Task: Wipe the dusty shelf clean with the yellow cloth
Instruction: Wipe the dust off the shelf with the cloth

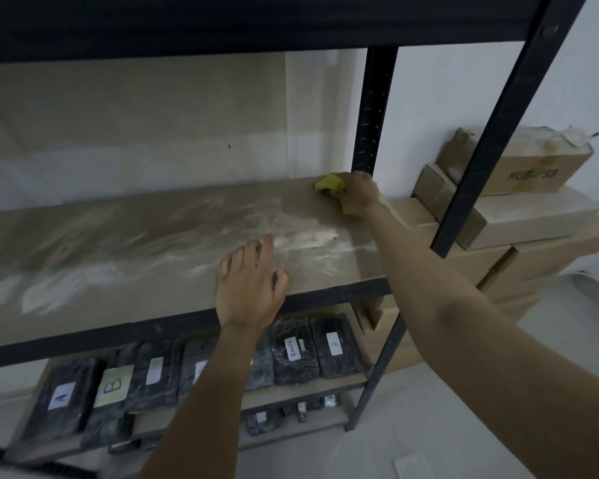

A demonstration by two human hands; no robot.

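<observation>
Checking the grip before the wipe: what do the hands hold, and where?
The right hand grips the bunched yellow cloth at its right part; the left hand holds nothing.

A dusty brown shelf (153, 243) carries streaks of white dust (291, 236) and a yellow cloth (330, 184) at its back right corner.

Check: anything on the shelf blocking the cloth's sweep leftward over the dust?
No loose object visible. The right hand grips the yellow cloth at the shelf's back right corner. Only the left hand, resting open near the front edge, lies on the board.
</observation>
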